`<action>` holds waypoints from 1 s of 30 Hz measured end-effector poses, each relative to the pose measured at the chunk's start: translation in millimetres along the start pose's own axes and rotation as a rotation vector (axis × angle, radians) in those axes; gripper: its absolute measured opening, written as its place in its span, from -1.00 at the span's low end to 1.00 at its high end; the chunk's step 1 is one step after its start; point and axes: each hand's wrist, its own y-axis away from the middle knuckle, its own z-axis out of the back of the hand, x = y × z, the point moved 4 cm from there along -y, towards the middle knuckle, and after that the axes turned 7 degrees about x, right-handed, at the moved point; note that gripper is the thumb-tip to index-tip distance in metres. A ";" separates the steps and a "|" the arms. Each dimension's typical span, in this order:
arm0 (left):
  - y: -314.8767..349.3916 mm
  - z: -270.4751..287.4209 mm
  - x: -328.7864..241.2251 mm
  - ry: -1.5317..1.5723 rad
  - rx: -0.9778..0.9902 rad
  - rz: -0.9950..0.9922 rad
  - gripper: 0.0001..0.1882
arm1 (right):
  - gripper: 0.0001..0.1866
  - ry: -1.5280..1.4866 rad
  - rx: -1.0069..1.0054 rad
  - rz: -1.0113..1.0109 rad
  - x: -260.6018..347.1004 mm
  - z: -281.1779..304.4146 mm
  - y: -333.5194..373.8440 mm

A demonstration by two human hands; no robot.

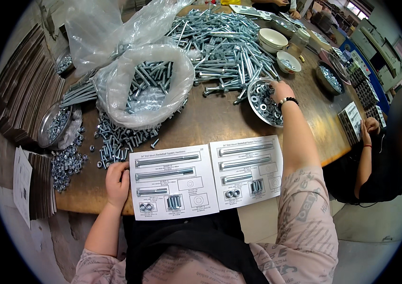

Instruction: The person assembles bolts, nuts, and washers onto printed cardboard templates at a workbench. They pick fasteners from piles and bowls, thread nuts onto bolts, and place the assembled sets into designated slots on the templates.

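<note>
Two white printed hardware cards (174, 184) (248, 173) lie side by side at the table's near edge. Both bear long bolts, shorter bolts and nuts, beside printed washer outlines. My left hand (117, 183) is closed at the left card's outer edge; its fingertips are partly hidden, so what it holds does not show. Reaching forward, my right hand (281, 92), with a dark beaded bracelet, dips its bent fingers into a metal bowl (250, 105) of flat washers (263, 102). Those fingertips are hidden among the washers.
Behind the cards stands an open plastic bag (182, 71) of bolts, with loose bolts (220, 38) heaped beyond. Nuts (68, 165) and cardboard stacks (28, 90) are at the left. White bowls (273, 39) stand back right. Another person's hands (367, 128) touch a card at the right.
</note>
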 end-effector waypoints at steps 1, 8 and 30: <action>0.0 0.0 -0.1 -0.004 -0.001 0.001 -0.80 | -0.60 0.031 0.034 -0.001 1.1 1.4 -1.3; -1.3 0.5 -1.7 0.004 -0.002 0.016 -0.82 | -0.68 0.022 -0.166 0.048 -11.0 -14.2 -4.1; 0.6 5.5 0.3 0.027 -0.038 -0.015 -0.84 | -0.77 -3.049 -0.474 -0.348 24.5 -46.5 80.0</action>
